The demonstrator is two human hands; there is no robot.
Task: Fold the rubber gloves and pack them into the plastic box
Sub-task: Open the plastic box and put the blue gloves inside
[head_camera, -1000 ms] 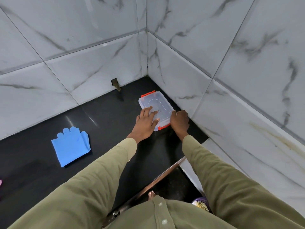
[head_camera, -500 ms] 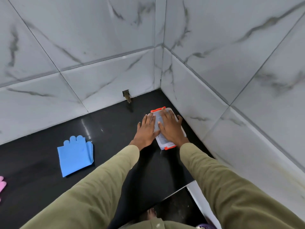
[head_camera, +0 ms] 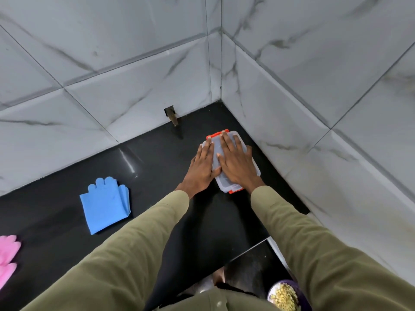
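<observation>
Fingers: left hand (head_camera: 202, 167) and right hand (head_camera: 235, 163) spread flat, grasping nothing, pressing the box (head_camera: 231, 187) lid.
Box: on the tabletop (head_camera: 157, 158), in the wall corner.
Blue glove (head_camera: 105, 205): folded, well left of the box, nearer the left hand.
Pink glove (head_camera: 7, 254): farther left.

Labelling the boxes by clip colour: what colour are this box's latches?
Orange-red latches, clearest in the head view.

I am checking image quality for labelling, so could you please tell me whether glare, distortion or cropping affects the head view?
In the head view, a bright streak of glare lies on the glossy black counter; the wide-angle lens bows the wall tile lines; the pink glove is cropped by the frame's left edge; the blue glove and both hands on the plastic box look sharp.
</observation>
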